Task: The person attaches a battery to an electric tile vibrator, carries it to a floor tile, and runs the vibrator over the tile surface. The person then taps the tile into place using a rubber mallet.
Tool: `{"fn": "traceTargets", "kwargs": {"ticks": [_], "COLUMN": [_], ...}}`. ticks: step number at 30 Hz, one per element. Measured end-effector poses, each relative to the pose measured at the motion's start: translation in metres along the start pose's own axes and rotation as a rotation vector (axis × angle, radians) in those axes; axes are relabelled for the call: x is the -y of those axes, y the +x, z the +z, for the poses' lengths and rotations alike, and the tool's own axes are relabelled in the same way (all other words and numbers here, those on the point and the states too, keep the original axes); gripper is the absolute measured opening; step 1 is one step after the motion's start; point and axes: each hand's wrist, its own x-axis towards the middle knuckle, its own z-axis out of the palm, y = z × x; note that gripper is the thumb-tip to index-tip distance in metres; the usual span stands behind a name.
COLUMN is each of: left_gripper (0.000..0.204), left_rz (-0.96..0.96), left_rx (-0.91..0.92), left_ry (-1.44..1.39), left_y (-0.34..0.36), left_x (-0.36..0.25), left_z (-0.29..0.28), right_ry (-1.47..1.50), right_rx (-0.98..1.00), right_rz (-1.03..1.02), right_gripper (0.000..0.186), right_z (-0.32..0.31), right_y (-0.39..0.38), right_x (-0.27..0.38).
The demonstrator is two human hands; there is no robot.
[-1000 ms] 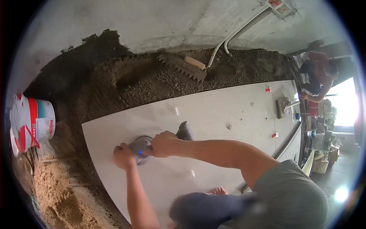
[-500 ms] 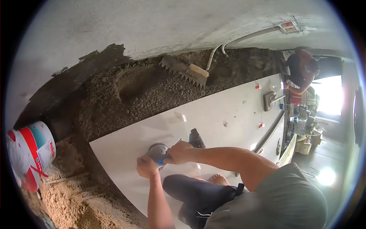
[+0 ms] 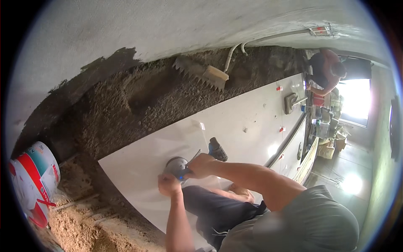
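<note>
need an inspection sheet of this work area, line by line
surface: large white floor tile lying flat, next to bare dark mortar bed
job's things: round grey power tool pressed on the tile, its dark blue battery end pointing away
clutter: notched trowel on the mortar; red and white bucket at the left; small red spacers on the laid tiles
grips: left hand and right hand both on the tool
cables: grey conduit coming down the wall; no cord seen on the tool
surroundings: plastered wall; loose sand; another person bent over near a bright doorway
</note>
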Motion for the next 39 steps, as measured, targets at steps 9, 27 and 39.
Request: {"fn": "traceTargets", "kwargs": {"ticks": [9, 27, 39], "left_gripper": [0.026, 0.029, 0.036], "left_rz": [0.253, 0.062, 0.000], "left_rx": [-0.109, -0.146, -0.013], "left_ry": [-0.007, -0.023, 0.109], "left_y": [0.019, 0.120, 0.115], "left_x": [0.034, 0.023, 0.008], "left_z": [-0.002, -0.092, -0.088], "right_ry": [-0.152, -0.070, 0.045], "right_rx": [0.071, 0.023, -0.139], "right_rz": [0.066, 0.130, 0.004], "right_gripper": [0.076, 0.070, 0.072], "right_z": [0.007, -0.057, -0.032], "right_y": [0.006, 0.058, 0.050], "right_x": [0.031, 0.134, 0.097]}}
